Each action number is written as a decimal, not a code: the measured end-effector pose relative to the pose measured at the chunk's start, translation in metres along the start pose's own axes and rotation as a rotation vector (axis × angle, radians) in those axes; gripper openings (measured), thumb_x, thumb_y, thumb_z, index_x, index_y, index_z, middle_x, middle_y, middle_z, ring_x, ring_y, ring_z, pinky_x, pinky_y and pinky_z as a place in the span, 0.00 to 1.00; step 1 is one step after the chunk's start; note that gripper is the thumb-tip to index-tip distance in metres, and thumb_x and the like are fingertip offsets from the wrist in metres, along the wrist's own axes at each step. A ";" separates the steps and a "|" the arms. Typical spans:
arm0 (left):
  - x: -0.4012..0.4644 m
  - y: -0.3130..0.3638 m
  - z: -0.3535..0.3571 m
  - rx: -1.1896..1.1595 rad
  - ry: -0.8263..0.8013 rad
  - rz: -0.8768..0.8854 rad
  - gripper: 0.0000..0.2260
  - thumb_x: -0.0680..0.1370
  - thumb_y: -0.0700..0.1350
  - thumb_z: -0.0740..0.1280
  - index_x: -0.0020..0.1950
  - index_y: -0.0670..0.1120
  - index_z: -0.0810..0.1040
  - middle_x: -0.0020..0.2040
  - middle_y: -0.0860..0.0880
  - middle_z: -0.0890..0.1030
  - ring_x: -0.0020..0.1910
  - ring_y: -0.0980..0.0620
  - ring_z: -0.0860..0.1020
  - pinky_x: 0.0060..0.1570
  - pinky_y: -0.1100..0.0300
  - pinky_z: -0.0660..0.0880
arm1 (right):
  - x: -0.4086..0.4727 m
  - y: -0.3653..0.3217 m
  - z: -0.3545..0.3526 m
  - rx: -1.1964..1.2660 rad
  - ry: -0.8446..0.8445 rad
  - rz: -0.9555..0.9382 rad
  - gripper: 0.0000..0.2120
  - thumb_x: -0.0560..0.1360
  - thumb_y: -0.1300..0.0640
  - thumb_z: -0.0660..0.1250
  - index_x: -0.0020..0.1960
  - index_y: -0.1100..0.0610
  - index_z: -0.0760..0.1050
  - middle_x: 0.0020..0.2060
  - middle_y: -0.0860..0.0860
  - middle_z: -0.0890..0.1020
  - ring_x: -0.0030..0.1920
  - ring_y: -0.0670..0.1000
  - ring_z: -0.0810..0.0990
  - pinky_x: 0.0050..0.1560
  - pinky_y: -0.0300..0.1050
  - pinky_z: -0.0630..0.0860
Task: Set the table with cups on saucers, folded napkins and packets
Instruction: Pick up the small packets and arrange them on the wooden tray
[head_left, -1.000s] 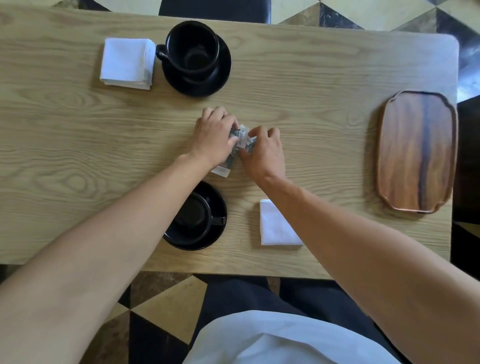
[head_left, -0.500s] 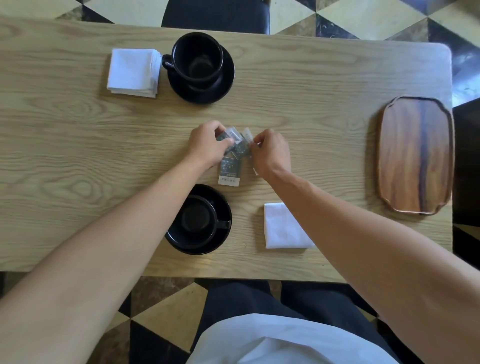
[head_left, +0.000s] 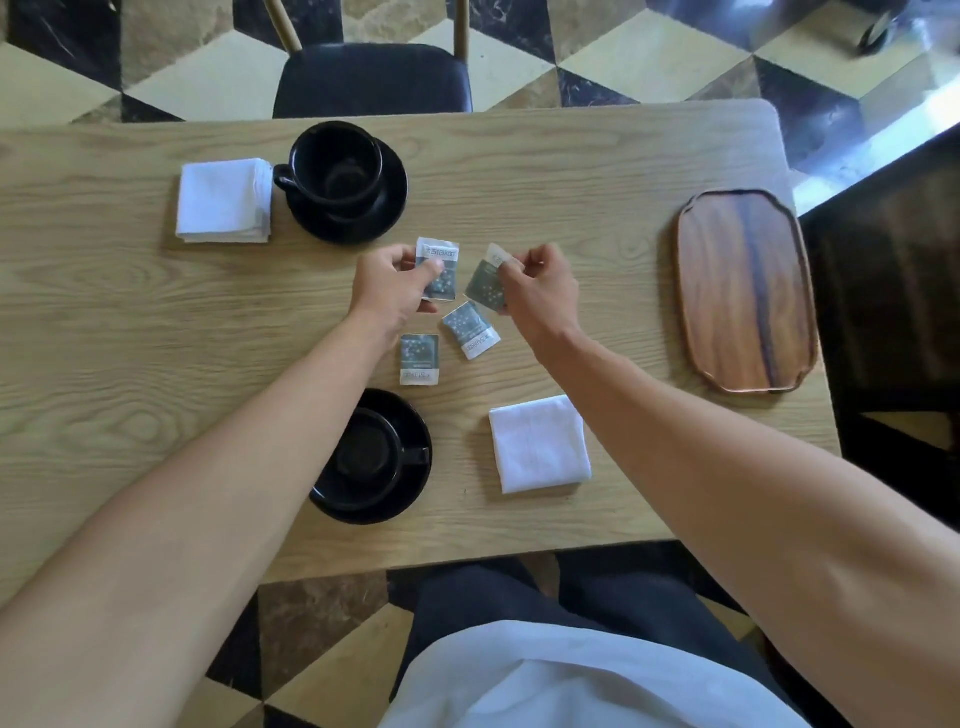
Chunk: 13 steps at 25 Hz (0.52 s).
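Note:
My left hand (head_left: 392, 291) pinches one grey-and-white packet (head_left: 440, 260) above the table's middle. To its right, my right hand (head_left: 540, 293) grips a second packet (head_left: 485, 283). Two more packets lie flat below them, one (head_left: 418, 359) on the left and one (head_left: 470, 330) on the right. A black cup (head_left: 337, 166) stands on a black saucer (head_left: 384, 213) at the far side, with a folded white napkin (head_left: 224, 201) to its left. A second black cup (head_left: 371, 457) sits on its saucer (head_left: 405, 499) at the near side, partly under my left forearm, with a folded napkin (head_left: 540, 444) to its right.
A bare brown wooden tray (head_left: 748, 291) lies near the right end of the light wooden table (head_left: 104, 322). A black chair (head_left: 371, 78) stands beyond the far edge. A dark counter (head_left: 893, 270) flanks the right side. The floor is checkered.
My hands have drawn apart, each lifting one packet out of the bunch. Two packets now lie separate on the table where the bunch was.

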<state>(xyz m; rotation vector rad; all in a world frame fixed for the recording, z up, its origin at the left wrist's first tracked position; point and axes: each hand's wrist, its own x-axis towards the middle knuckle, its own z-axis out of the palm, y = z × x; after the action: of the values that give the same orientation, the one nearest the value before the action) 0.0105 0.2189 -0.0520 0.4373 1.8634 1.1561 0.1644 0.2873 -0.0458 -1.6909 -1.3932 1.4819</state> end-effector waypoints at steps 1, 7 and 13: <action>-0.002 0.005 0.008 0.004 -0.022 0.006 0.02 0.77 0.41 0.73 0.45 0.46 0.81 0.46 0.44 0.84 0.43 0.47 0.85 0.35 0.55 0.82 | 0.001 -0.001 -0.011 0.024 0.020 0.020 0.06 0.73 0.58 0.67 0.41 0.52 0.71 0.40 0.50 0.79 0.42 0.52 0.81 0.38 0.54 0.85; -0.035 0.035 0.080 0.057 -0.160 0.049 0.04 0.79 0.40 0.71 0.46 0.40 0.82 0.41 0.45 0.81 0.39 0.47 0.81 0.32 0.56 0.82 | 0.003 -0.008 -0.099 0.067 0.170 0.030 0.04 0.76 0.58 0.66 0.44 0.52 0.73 0.42 0.51 0.80 0.41 0.55 0.85 0.32 0.52 0.84; -0.084 0.081 0.188 0.086 -0.326 0.118 0.06 0.79 0.38 0.71 0.42 0.44 0.80 0.39 0.47 0.81 0.36 0.50 0.81 0.29 0.58 0.81 | 0.000 0.005 -0.233 0.000 0.272 0.040 0.03 0.77 0.53 0.64 0.50 0.50 0.75 0.48 0.52 0.83 0.50 0.55 0.83 0.51 0.59 0.83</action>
<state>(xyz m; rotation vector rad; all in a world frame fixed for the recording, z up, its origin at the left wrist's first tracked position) 0.1994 0.3053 0.0240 0.7473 1.6229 1.0149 0.3811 0.3441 0.0171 -1.8504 -1.2201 1.2163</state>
